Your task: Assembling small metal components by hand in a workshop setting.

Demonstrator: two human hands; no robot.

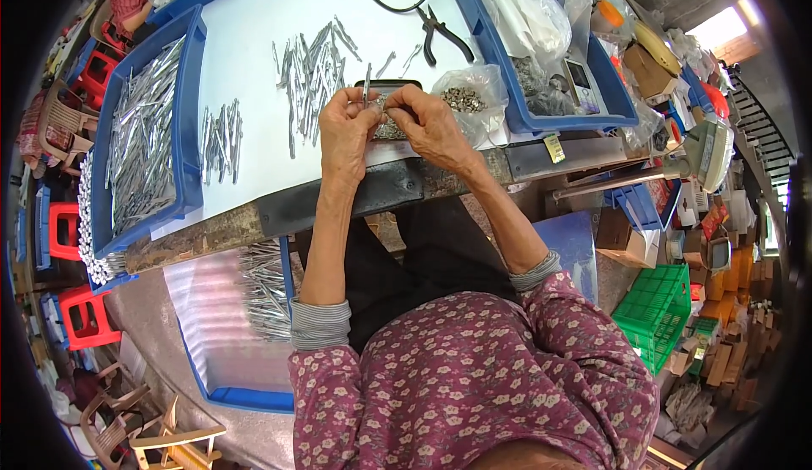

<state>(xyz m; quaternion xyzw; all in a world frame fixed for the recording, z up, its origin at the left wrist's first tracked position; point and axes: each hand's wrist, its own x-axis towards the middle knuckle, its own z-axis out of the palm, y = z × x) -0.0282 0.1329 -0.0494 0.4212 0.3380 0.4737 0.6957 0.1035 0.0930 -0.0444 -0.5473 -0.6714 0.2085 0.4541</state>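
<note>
Slender metal piece (367,84) held in the left hand (342,136), standing roughly upright, its far end poking up beyond the fingertips, lower part hidden by them. Left hand closed on it in a pinch of thumb and fingers. Right hand (434,128) just beside, fingertips drawn into a pinch close against the left thumb; can't tell whether a tiny part sits between them.

Step in hand, as I judge it: close two-handed fingertip work at the lower part of the piece, left steadying, right doing the finer share. Next move seems to call for a firm left hold and small, precise right-hand pressure or placing; a slip would likely drop something small.

Beneath both hands: dark-rimmed tray (397,84), small shiny bits in it, partly covered by the fingers. Just right of the right hand: clear bag of small metal parts (463,100). Beyond the right hand: black-handled pliers (436,35), lying open.

Left of and beyond the left hand: loose pile of metal pieces (313,73). Farther left, smaller bunch of pieces (222,142), then blue tray (193,106) heaped with similar ones. Well right of the right hand: blue bin (584,122) with plastic bags.
</note>
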